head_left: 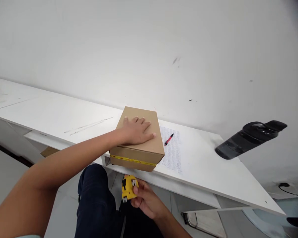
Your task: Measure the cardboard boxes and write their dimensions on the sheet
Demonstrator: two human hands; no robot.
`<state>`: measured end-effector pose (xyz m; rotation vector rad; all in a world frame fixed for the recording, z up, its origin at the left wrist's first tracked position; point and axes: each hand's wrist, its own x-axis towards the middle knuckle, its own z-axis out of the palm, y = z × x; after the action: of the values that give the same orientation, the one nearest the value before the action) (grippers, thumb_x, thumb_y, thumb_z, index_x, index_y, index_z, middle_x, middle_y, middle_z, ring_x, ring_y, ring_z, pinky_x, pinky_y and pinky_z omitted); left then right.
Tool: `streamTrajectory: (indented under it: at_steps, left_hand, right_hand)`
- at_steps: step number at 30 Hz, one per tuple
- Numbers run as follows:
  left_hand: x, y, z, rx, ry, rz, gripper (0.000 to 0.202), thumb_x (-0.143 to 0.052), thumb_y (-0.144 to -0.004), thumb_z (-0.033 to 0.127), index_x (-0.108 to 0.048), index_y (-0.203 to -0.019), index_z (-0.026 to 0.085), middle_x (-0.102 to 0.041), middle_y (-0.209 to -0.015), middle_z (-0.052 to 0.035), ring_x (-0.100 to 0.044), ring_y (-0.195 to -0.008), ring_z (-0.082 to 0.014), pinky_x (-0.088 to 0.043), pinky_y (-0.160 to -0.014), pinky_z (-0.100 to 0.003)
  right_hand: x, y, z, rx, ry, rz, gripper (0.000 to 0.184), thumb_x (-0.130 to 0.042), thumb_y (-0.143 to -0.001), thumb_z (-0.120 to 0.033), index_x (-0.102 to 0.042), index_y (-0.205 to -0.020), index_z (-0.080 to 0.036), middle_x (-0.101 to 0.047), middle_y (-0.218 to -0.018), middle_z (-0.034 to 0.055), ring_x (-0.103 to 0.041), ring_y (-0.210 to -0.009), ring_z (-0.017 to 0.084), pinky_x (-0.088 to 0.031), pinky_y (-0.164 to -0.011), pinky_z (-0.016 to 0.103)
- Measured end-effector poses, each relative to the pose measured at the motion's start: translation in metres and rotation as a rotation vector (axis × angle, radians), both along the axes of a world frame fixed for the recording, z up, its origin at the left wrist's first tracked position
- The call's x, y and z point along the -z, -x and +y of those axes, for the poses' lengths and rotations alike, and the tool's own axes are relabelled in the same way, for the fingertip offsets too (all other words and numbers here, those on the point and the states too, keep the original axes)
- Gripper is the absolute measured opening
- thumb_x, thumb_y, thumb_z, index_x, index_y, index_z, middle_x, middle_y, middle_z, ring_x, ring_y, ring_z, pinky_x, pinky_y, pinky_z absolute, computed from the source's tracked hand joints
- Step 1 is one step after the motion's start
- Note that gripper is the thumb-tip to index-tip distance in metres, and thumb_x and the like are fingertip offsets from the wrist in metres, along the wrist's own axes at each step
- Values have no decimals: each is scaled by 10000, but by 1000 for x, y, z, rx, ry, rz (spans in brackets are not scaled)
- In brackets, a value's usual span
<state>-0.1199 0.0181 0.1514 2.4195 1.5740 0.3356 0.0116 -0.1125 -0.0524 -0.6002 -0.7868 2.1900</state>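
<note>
A brown cardboard box [141, 155] sits at the front edge of the white desk, with a strip of yellow tape [132, 160] along its near side. My left hand [138, 130] lies flat on the lid, fingers spread. Below the desk edge, my right hand [147, 200] grips a yellow and black tape measure [129, 187] by its side. No blade shows drawn out of the tape measure's case. The underside of the box is hidden.
Right of the box, a red and black pen [169, 139] rests on a handwritten sheet [173, 158]. A dark water bottle [245, 140] stands farther right on the white desk [201, 165]. Behind rises a white wall [139, 49]. My legs [96, 201] are under the desk's front edge.
</note>
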Motion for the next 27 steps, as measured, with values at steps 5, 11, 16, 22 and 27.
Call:
streamTrajectory:
  at_steps: [5,11,16,22,27]
  left_hand:
    - [-14,31,-73,252,-295,-281,517,-477,-993,579,-562,-1382,249,-663,-1397,-101,-611,-1311,-280,-462,-1139,-468]
    - [29,35,-146,560,-838,-101,249,-659,-957,284,-683,-1177,171,-798,-1135,-47,-730,-1069,-172,-392,-1224,-384]
    - [48,56,-139,316,-1023,-54,237,-690,-875,133,-714,-1098,209,-813,-1059,-17,-749,-994,-170,-245,-1308,-483]
    - [52,141,-65,-215,-816,-433,219,-583,-938,201,-737,-1076,269,-794,-1063,-4,-745,-1031,-197,-543,-1078,-432]
    - [76,172,-26,-233,-458,-723,244,-638,-940,405,-757,-1083,249,-700,-1352,-61,-617,-1320,-255,-457,-1184,-468]
  right_hand:
    - [-38,-39,-13,169,-263,3,599,-913,-692,-514,-641,-1172,-280,-696,-833,12,-606,-550,115,-444,-417,194]
    - [-73,-53,3,331,-476,-57,668,-887,-693,-581,-533,-1202,-332,-691,-822,4,-626,-510,154,-539,-444,282]
    - [-80,-49,7,533,-620,-237,666,-931,-665,-506,-591,-1213,-342,-664,-883,-7,-591,-553,125,-523,-488,258]
    - [-91,-97,64,1297,-792,-257,629,-948,-656,-412,-626,-1191,-332,-642,-961,-16,-614,-728,116,-526,-598,211]
    - [-83,-114,112,1277,-801,-363,576,-896,-721,-442,-660,-1232,-323,-670,-1024,-2,-616,-750,109,-525,-635,227]
